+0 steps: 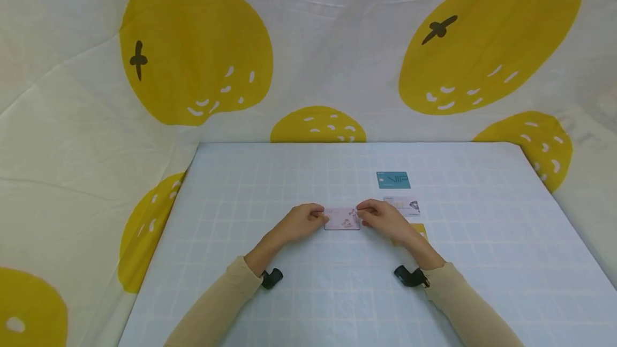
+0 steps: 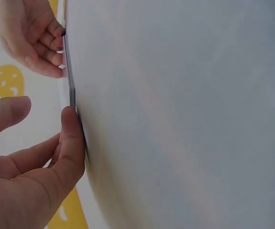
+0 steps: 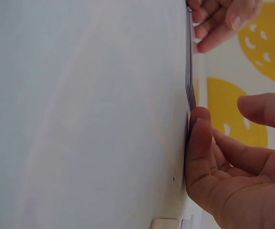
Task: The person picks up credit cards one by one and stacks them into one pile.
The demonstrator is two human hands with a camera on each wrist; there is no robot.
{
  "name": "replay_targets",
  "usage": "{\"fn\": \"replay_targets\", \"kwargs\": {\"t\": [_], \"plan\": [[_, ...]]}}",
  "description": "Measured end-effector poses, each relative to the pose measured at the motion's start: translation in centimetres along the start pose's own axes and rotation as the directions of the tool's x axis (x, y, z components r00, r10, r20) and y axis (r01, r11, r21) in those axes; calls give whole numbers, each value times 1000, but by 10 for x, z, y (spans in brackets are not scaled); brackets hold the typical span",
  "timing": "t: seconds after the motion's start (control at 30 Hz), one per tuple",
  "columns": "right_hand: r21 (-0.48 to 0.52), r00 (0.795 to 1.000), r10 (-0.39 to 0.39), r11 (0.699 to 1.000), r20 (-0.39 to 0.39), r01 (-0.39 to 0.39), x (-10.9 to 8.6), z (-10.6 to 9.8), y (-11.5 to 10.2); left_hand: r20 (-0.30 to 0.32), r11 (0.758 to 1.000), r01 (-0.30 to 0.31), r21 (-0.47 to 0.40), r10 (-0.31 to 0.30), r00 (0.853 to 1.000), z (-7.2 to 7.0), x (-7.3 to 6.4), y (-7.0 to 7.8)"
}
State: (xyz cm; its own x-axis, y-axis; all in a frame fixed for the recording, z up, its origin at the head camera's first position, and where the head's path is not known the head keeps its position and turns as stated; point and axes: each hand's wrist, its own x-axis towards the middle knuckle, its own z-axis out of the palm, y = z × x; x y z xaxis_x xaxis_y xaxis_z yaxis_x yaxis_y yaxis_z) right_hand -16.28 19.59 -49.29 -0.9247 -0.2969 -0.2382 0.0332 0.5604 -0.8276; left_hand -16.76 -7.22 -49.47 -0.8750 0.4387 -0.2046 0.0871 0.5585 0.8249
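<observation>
1. Sleeves, nearest in head view: cut off below. Pink-topped card stack: between left hand and right hand, print illegible to me. Yellow card: partly covered.
2. Left wrist view: layered edges; left hand, loosely bent, touches one end.
3. Right wrist view: right hand, likewise, opposite end; beige object cut off.

We see smooth plastic-looking cards: the pink one at centre with a faint sheen, the teal one right of centre flatter in finish. Below spreads a smooth, softly glossy table covering. Across the top we find creased, slightly shiny sheeting. The sleeves look like matt cloth.
</observation>
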Motion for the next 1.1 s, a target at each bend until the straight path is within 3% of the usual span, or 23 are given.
{"fn": "replay_targets", "kwargs": {"t": [0.3,0.6,0.83,1.1], "plan": [[18,1000,0,1000,5,0,-1,-1,2,10,1000,-9,-11,9,1000,1,2,-2],[8,1000,-28,1000,0,28,-4,-6,-2,-19,998,-21,51,22,1000,-5,8,12],[-11,998,-39,999,-41,39,-4,-16,-6,-16,997,-19,72,20,1000,-5,21,23],[2,997,-14,1000,-73,14,-3,-33,0,11,996,-13,86,12,1000,0,47,38]]}}
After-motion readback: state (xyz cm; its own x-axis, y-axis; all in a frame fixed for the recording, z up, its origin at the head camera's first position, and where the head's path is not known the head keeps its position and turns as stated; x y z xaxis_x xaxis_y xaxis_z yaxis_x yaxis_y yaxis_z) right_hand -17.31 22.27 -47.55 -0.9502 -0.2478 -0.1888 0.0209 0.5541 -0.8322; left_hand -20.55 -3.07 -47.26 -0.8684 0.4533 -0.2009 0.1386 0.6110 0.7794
